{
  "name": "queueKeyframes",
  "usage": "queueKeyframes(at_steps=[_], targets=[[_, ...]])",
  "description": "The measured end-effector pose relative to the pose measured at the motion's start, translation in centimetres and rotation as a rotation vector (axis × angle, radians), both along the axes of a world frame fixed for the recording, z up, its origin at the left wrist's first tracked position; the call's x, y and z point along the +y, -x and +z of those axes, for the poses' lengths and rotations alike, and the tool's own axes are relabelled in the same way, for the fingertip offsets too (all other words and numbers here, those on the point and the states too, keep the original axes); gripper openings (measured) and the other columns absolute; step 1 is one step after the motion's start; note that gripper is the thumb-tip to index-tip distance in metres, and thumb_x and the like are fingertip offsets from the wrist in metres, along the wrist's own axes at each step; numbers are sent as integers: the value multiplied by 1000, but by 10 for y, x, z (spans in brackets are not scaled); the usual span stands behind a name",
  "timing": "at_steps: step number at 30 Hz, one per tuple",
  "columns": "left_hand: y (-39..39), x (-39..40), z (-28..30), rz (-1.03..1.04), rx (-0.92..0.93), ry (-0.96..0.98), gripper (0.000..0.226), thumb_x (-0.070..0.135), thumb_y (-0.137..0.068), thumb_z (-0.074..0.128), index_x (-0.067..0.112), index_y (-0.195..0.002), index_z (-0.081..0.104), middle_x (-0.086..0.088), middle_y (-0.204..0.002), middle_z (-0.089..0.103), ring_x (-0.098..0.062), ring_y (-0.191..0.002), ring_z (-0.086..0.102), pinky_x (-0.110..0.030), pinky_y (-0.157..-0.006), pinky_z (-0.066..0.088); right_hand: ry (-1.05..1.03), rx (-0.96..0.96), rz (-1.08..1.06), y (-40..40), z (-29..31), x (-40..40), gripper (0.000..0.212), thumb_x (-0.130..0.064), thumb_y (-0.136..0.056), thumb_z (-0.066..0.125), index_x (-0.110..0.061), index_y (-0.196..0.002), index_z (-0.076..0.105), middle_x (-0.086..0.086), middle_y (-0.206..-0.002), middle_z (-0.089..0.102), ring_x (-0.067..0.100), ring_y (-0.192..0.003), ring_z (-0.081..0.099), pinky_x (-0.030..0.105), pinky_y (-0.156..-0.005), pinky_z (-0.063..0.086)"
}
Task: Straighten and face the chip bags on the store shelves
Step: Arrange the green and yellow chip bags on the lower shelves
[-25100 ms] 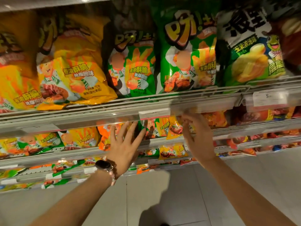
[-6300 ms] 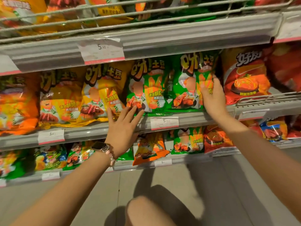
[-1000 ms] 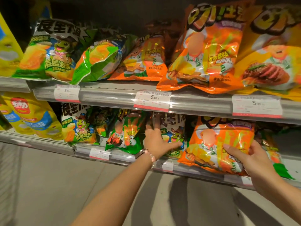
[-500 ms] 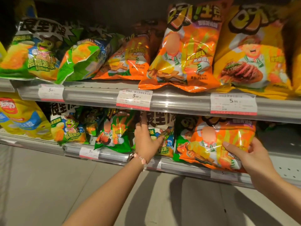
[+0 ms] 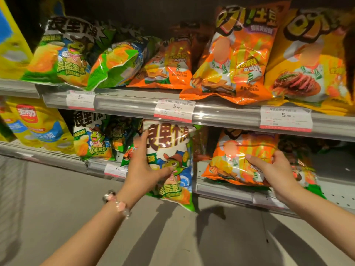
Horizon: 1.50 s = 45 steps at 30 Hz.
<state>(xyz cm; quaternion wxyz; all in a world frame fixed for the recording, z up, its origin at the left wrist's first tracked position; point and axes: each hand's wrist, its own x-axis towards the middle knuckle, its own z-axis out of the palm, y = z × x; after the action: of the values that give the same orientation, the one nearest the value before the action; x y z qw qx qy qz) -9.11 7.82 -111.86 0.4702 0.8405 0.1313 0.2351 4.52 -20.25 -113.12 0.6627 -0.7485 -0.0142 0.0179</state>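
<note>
Two grey store shelves carry chip bags. On the lower shelf, left hand grips a white-and-blue bag, pulled forward past the edge. Right hand clamps an orange bag to its right. Price tag above.

The chip bags, such as the orange bag at upper right, are glossy plastic film, crinkled, with bright glare streaks. The shelf rail across the centre is matt grey metal behind a clear shiny plastic strip. The price label is paper. The floor at lower left is smooth, matt grey.
</note>
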Motion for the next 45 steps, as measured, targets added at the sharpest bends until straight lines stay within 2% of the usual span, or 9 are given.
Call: queueKeyframes(at_steps=[7,13,23,27,31,34,36,39,45], targets=[[30,47,4,78,34,-25,113,13,-60,88,38,-146,19,17,-121,45,-16,-118,51,-45,-99,47,5,70,99,-2,-15,88,54,-14,-73,80,-11,-117,50,8,-108,65,23,-96,65,39,-82,54],[25,71,-2,128,-10,0,116,11,-58,89,36,-147,19,29,-115,44,7,-101,55,-12,-80,46,8,209,105,-23,-27,136,50,-12,-76,78,-9,-118,51,13,-112,64,28,-99,64,46,-90,53],[40,112,-6,210,-22,22,116,11,-58,89,38,-147,18,11,-125,47,-15,-107,58,-43,-93,51,344,213,73,-21,-44,147,58,-16,-82,71,1,-125,37,18,-114,60,33,-105,59,45,-93,49],[41,122,-8,238,-18,22,115,11,-59,88,36,-147,18,9,-126,47,-14,-106,56,-35,-86,52,486,140,-26,-14,-42,157,67,-14,-80,69,7,-132,33,25,-120,56,39,-107,57,44,-89,50],[44,130,-12,242,-17,58,115,10,-59,88,36,-147,18,12,-120,48,1,-93,56,-27,-77,50,568,32,-148,5,-38,170,84,-19,-78,74,6,-140,23,26,-139,35,39,-127,38,44,-105,36],[45,136,-14,255,-17,59,116,11,-58,89,37,-147,19,9,-124,49,-6,-99,57,-24,-77,49,600,-332,-198,31,-33,184,64,-24,-81,69,4,-129,38,21,-132,40,34,-125,37,37,-107,29],[44,140,-15,261,-15,48,117,12,-58,89,36,-147,18,5,-132,47,-14,-108,56,-32,-84,51,503,-528,23,46,-31,205,50,-12,-82,64,-3,-127,43,11,-123,42,21,-115,41,25,-98,31],[44,144,-18,264,-21,42,117,13,-57,90,36,-147,18,4,-135,47,-16,-112,55,-34,-87,51,387,-416,317,51,-26,245,60,-8,-85,62,-11,-138,36,8,-132,39,11,-117,42,28,-102,38],[49,154,-24,274,-78,63,115,14,-56,91,35,-147,22,7,-137,46,-16,-114,56,-43,-95,50,637,-123,266,30,-39,295,91,-34,-78,75,-14,-146,18,21,-143,27,37,-123,44,39,-100,42]])
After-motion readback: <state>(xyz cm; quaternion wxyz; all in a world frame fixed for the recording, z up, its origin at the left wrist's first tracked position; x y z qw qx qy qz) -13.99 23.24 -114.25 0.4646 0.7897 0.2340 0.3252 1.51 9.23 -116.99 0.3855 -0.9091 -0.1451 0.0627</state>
